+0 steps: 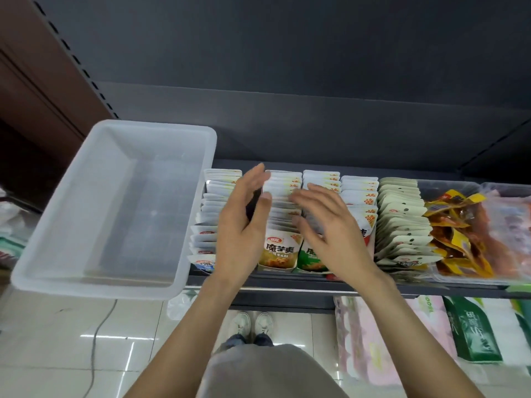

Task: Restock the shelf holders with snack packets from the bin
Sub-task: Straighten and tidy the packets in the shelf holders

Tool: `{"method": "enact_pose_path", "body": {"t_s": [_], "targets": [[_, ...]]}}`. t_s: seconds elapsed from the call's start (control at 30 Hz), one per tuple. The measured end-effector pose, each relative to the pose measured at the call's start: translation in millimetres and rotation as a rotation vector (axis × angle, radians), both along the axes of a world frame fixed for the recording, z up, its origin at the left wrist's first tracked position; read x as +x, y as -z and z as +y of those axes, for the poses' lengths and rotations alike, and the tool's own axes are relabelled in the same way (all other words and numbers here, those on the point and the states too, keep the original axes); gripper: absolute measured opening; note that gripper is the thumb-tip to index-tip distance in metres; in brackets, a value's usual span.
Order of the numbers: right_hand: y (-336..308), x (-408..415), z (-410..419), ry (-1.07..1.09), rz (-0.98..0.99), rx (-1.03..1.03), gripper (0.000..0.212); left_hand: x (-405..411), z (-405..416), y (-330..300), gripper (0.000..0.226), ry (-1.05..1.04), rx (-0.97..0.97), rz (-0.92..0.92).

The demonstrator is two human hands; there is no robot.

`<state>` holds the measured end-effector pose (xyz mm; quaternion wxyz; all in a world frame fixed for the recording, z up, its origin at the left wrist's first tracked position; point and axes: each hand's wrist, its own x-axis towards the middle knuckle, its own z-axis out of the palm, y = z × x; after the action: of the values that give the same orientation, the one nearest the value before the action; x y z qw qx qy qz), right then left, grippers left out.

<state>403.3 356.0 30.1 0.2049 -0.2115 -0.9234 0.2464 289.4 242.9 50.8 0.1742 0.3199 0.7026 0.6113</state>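
Hands over packet rows (283, 214) at shelf (316, 282) front edge: left hand (241, 225) and right hand (330, 225) fingers spread, gripping nothing. Bin (71, 202) at shelf's left end.

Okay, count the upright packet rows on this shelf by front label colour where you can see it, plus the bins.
Blue-front row: 1
Yellow-front row: 1
Green-front row: 1
Red-front row: 1
Pale row, front unclear: 1
White bin: 1
Total: 6

Both arms reach forward; left hand (244, 222) edge-on, fingers straight, thumb up; right hand (330, 228) palm down, fingers spread, relaxed
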Motion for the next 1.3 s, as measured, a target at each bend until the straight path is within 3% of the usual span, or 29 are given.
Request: {"method": "enact_pose_path", "body": {"t_s": [0.13, 0.3, 0.4, 0.53, 0.7, 0.93, 1.13, 1.3], "targets": [[-29, -38, 1, -0.103, 0.014, -0.184, 0.032, -50, -38, -11, 0.022, -0.09, -0.175, 0.438], [-33, -110, 1, -0.221, -0.175, 0.112, 0.043, -130, -60, 14, 0.023, 0.028, -0.359, 0.762], [-16, -138, 8, -0.226, -0.307, 0.227, 0.045, -154, -49, 32, 0.023, 0.197, -0.464, 0.841], [2, -152, 9, -0.111, -0.324, 0.312, 0.026, -167, -31, 45, 0.027, 0.367, -0.552, 0.883], [6, -156, 4, 0.059, -0.286, 0.209, 0.017, -180, -12, 41, 0.029, 0.439, -0.521, 0.955], [5, -160, -5, 0.183, -0.31, 0.084, 0.019, -187, 9, 31, 0.032, 0.579, -0.581, 1.249], [2, -160, -7, 0.179, -0.272, 0.012, 0.014, -183, 14, 28, 0.024, 0.721, -0.619, 1.286], [1, -157, -4, 0.125, -0.285, 0.007, 0.013, -181, 6, 33, 0.019, 0.632, -0.586, 1.347]]}}
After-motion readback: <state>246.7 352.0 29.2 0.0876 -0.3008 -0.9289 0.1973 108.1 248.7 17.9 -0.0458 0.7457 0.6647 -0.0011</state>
